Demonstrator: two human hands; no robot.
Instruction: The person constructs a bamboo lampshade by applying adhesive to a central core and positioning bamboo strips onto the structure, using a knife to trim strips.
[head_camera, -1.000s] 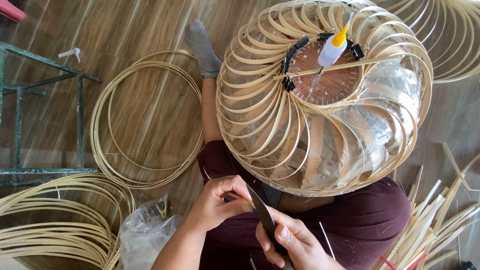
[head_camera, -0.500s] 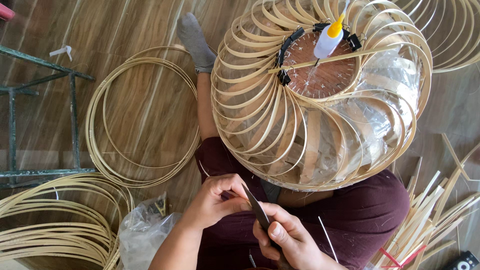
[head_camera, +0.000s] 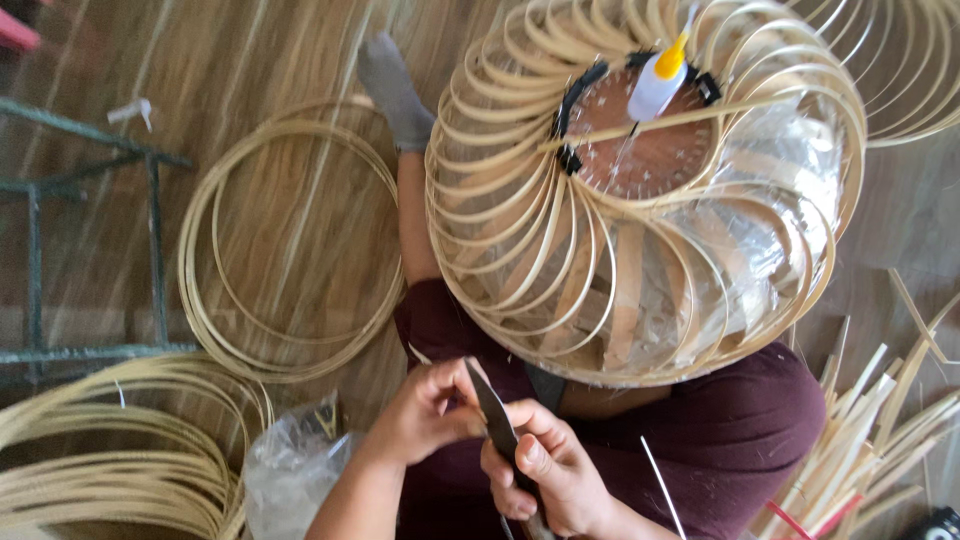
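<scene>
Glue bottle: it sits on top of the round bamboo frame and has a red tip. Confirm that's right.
Not quite: the head view shows the glue bottle on top of the round bamboo frame, but its tip is yellow, not red.

knife (head_camera: 495, 420) | dark blade, tilted, tip up-left | held between both hands

Lighting: soft, even daylight, moderately bright. Glare: pale sheen streaks on the wooden floor (head_camera: 250, 60) left of the bamboo lampshade frame (head_camera: 640, 190). Shadows: faint, diffuse beneath the frame. Focus: mildly soft throughout; slight stretch toward picture edges.
</scene>
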